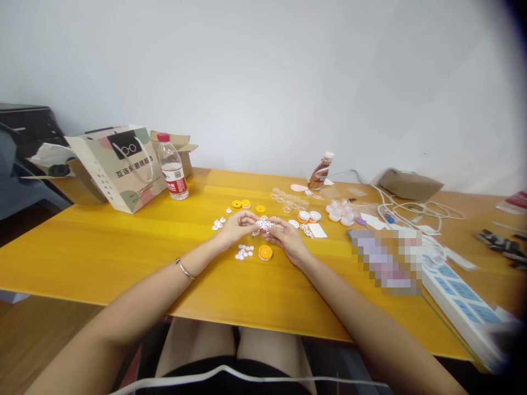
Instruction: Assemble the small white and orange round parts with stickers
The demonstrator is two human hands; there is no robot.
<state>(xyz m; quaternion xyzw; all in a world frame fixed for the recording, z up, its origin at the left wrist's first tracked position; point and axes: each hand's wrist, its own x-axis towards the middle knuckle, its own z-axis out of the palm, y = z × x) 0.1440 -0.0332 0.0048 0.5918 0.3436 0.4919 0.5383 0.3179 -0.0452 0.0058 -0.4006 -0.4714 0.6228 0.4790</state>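
Left hand (239, 225) and right hand (288, 241) pinching a white patterned piece (267, 223) above the worktop (230, 296), beyond the orange disc (265, 252); light, even edge pressure should prevent bending.

I count one left hand (237, 227) and one right hand (290, 241); one clear bottle (173, 169) and one brown bottle (320, 174); one paper bag (134, 186); three yellow round bits (261, 210); little white circles (246, 254) too tiny to count.
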